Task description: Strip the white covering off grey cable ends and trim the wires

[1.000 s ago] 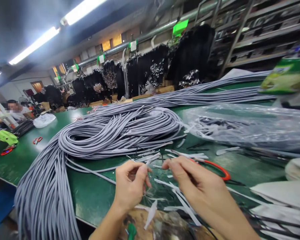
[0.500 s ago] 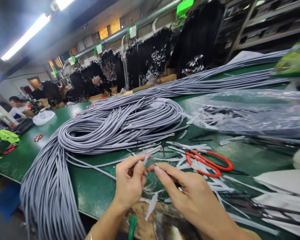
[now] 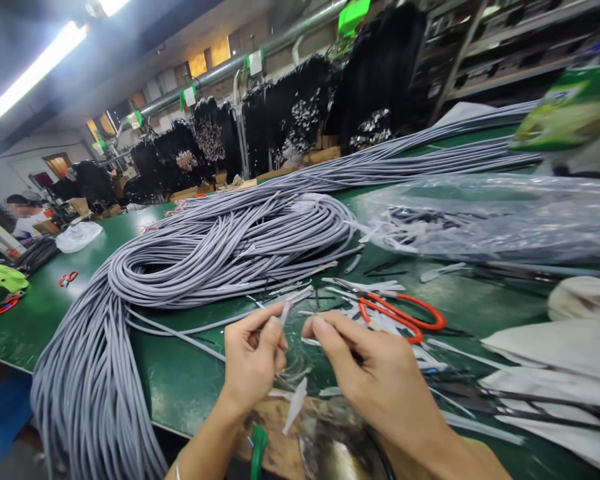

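Observation:
My left hand (image 3: 254,357) is closed around one grey cable (image 3: 205,348), whose pale end pokes up past the thumb and forefinger. My right hand (image 3: 367,360) is in a pinch just to the right, a small gap from that end. A thin whitish bit shows by its fingertips; I cannot make out what it is or whether they grip it. Behind the hands lies a big looped bundle of grey cables (image 3: 230,253). Cutters with red handles (image 3: 405,313) rest beyond my right hand among white scraps.
A clear plastic bag (image 3: 505,220) of dark strips lies at right, with white cloth (image 3: 555,353) and black-handled tools (image 3: 545,403) nearer. A green-handled tool (image 3: 258,450) sits at the front on a brown board (image 3: 277,427). Cables hang over the table's front edge. A person (image 3: 27,217) is far left.
My hands have drawn slightly apart; the right fingertips have left the cable end. The whole view has shifted a little, so the table's things appear further left.

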Tool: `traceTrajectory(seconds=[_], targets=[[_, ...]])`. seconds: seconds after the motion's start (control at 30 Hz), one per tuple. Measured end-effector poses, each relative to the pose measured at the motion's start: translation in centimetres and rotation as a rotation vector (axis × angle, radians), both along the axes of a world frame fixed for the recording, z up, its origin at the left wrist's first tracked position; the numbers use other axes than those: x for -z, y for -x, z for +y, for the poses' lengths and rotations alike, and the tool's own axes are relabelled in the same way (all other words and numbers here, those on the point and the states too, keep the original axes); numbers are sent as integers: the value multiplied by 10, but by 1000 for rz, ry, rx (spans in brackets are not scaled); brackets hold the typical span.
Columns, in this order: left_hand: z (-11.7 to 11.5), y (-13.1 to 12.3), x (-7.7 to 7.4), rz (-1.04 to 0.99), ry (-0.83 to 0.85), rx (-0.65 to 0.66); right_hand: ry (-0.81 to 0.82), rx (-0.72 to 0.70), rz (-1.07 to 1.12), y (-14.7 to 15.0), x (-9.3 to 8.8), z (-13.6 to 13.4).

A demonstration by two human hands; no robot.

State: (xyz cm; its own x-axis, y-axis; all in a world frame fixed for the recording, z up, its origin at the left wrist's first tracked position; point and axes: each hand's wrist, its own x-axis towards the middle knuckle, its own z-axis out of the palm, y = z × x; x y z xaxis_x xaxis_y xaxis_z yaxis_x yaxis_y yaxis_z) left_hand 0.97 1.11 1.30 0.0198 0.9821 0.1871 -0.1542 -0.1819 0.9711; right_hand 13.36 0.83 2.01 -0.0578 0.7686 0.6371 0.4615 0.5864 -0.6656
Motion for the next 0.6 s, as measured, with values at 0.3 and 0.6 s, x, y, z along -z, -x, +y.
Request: traceTrajectory(seconds=[0.3,0.6], targets=[[0,2,2,-12,-45,-4,147,-198,22,3,-5,-7],[-4,2,8,149,-134,-76,213,-247,26,0,-3,-6]])
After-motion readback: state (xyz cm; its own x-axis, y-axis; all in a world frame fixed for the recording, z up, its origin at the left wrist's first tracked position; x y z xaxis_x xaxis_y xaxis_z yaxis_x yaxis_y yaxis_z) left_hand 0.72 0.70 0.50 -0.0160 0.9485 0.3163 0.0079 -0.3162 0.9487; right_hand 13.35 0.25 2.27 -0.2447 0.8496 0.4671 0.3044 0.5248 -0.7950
